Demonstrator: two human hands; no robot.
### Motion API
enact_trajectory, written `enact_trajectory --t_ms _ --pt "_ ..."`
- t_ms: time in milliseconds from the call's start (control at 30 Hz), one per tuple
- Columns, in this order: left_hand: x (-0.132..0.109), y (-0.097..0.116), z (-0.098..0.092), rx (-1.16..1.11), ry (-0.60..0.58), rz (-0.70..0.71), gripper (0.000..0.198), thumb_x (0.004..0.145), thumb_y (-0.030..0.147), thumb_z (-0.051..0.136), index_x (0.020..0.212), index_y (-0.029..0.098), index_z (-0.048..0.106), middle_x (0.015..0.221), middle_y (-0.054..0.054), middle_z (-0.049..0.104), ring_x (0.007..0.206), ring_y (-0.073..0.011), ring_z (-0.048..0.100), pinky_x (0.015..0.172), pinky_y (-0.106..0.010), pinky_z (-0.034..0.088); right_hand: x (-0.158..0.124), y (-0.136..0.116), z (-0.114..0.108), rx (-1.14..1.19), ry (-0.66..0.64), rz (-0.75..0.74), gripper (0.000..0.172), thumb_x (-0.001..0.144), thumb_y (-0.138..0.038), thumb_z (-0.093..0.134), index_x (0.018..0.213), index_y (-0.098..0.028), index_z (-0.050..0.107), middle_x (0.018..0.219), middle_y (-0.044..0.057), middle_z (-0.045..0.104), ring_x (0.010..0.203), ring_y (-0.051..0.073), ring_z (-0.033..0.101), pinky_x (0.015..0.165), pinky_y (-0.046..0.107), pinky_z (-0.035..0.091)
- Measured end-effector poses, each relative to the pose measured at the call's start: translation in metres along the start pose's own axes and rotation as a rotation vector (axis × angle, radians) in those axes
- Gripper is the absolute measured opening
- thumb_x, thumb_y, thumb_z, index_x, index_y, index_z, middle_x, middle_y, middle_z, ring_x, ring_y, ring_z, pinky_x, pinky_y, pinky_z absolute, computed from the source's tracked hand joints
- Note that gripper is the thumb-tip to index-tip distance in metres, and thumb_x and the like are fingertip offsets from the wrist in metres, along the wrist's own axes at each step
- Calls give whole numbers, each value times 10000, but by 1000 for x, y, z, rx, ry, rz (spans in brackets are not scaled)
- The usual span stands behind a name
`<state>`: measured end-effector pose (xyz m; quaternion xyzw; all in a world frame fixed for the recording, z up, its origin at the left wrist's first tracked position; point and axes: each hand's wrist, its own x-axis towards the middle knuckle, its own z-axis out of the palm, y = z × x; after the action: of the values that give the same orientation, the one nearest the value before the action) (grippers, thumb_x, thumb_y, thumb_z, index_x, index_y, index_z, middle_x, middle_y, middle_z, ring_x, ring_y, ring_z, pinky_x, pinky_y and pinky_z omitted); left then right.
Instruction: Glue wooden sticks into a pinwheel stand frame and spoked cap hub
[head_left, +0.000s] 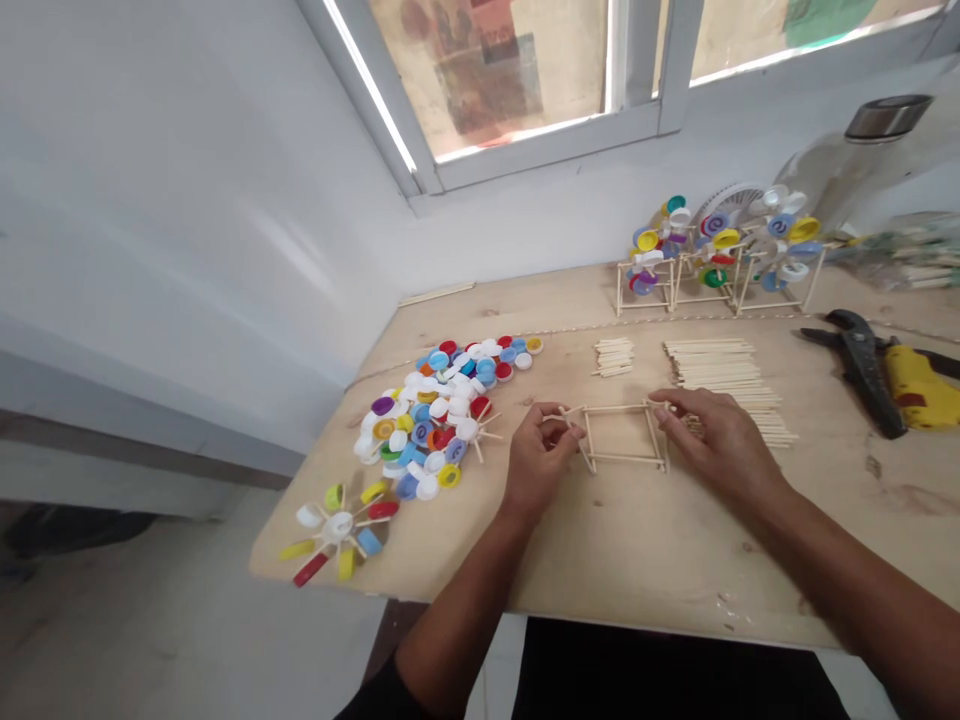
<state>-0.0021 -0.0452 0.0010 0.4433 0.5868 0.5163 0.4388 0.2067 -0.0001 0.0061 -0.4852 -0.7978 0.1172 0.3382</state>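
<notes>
A small frame of thin wooden sticks stands on the table in front of me. At its upper left corner my left hand is closed, thumb and fingers pinching the stick end. My right hand grips the opposite corner between thumb and fingers. Beyond the right hand lies a bundle of long sticks, partly covered by that hand. A short row of cut sticks rests just behind the frame. To the left, a heap of coloured bottle caps spreads out, with a small spoked cap hub at its edge.
A wheel of caps on sticks lies near the left table corner. Several finished cap wheels on stick frames stand at the back right. Black cutters and a yellow-handled tool lie at right. A twisted cord crosses the table.
</notes>
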Motion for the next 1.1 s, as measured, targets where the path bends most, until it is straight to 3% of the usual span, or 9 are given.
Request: enact_trajectory --t_ms 300,700,1100 --pt "9 3 -2 284 -112 155 266 777 244 557 1028 159 536 794 -35 661 676 -129 605 616 -233 442 -1 1 2 10 9 -2 270 869 -331 482 992 -178 669 791 53 694 757 202 626 762 377 440" --pt "4 -3 7 338 -115 213 362 780 217 535 1136 154 555 773 -1 611 574 -81 504 556 -195 421 -2 1 4 18 29 -6 255 860 -318 490 986 -185 667 803 48 700 756 195 631 772 374 439" --pt "1 -4 0 431 -169 249 537 784 202 539 1312 163 448 841 -13 631 645 -92 547 616 -211 464 0 -3 1 10 11 4 255 859 -326 493 980 -180 664 764 46 688 742 193 619 764 365 421"
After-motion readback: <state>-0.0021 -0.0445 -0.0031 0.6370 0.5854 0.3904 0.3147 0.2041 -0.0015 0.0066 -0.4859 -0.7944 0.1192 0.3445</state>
